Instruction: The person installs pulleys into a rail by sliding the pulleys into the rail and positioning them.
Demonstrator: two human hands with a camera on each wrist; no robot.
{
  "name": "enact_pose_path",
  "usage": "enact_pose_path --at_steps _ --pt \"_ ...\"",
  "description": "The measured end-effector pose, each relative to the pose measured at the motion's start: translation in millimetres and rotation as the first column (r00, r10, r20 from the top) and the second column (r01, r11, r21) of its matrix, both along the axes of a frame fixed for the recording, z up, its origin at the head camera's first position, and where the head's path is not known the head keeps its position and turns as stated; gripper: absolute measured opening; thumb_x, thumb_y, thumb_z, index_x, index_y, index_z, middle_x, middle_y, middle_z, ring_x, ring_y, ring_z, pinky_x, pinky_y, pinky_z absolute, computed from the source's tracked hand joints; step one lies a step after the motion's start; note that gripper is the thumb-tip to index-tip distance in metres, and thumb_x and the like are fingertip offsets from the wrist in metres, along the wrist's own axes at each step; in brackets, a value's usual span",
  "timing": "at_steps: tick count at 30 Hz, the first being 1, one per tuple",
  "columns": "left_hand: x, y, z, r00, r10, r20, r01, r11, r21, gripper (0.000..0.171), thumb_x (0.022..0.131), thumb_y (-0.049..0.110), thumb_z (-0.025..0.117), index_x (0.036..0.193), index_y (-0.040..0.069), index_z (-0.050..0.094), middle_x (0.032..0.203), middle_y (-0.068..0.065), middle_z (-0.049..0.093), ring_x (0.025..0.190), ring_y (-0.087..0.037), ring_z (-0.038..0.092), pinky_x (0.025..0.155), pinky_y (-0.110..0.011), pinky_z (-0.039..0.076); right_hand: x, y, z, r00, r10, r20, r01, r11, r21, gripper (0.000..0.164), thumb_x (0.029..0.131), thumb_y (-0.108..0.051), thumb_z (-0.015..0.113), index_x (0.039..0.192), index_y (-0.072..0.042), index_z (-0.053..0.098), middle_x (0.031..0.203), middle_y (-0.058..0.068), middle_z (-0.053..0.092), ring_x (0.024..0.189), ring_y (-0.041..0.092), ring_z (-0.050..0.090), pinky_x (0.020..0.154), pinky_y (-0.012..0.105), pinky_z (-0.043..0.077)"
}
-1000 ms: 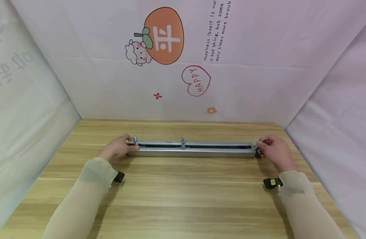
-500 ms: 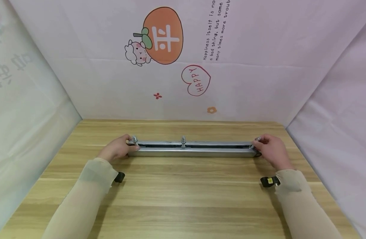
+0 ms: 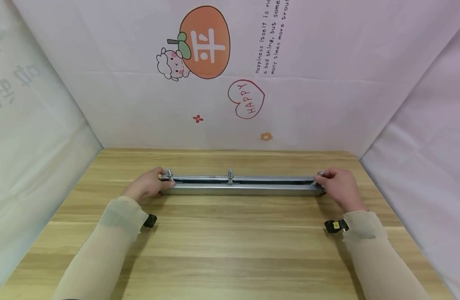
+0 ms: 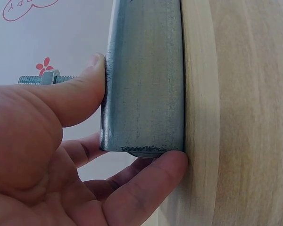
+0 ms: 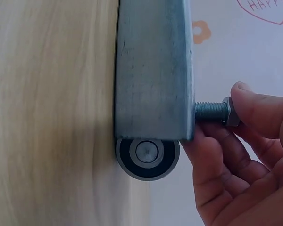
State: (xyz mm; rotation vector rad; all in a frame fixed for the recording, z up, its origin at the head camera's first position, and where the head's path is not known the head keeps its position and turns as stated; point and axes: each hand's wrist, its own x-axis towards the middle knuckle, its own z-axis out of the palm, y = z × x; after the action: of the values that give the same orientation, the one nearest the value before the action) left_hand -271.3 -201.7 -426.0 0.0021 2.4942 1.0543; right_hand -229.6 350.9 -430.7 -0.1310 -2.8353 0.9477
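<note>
A metal C-channel rail [image 3: 237, 191] lies across the table, its slot facing up. My left hand [image 3: 149, 184] grips the rail's left end, thumb on the top edge and fingers around the end face, beside an upright bolt [image 4: 48, 77] with a nut. Another bolt [image 3: 230, 176] stands up from the slot mid-rail. At the right end, my right hand [image 3: 340, 186] pinches a third bolt at its nut [image 5: 232, 112]. Below that bolt, a roller wheel [image 5: 147, 157] sticks partly out of the rail's end; the rest of it is hidden inside the rail.
The wooden table [image 3: 230, 246] runs back to a white printed cloth [image 3: 320, 79] hanging behind it. Cloth also hangs on both sides. Small black cameras [image 3: 336, 226] sit at the wrists.
My right hand has moved left with the bolt, sliding its roller farther into the rail's right end. The left hand and the rail stay in place.
</note>
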Motion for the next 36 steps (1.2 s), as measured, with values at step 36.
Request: enact_pose_path --at_steps 36 --pt "1.4 -1.1 -1.8 1.0 0.005 -0.029 -0.006 1.0 -0.004 0.046 0.089 0.037 0.063 0.12 0.009 0.043 0.112 -0.015 0.053 0.097 -0.028 0.052 0.079 -0.039 0.048 -5.0 -28.7 3.7 0.999 0.049 -0.002 -0.049 0.997 0.062 0.026 0.092 -0.035 0.06 0.088 -0.009 0.062 0.088 0.008 0.062 0.078 0.025 0.052 0.067 0.036 0.038"
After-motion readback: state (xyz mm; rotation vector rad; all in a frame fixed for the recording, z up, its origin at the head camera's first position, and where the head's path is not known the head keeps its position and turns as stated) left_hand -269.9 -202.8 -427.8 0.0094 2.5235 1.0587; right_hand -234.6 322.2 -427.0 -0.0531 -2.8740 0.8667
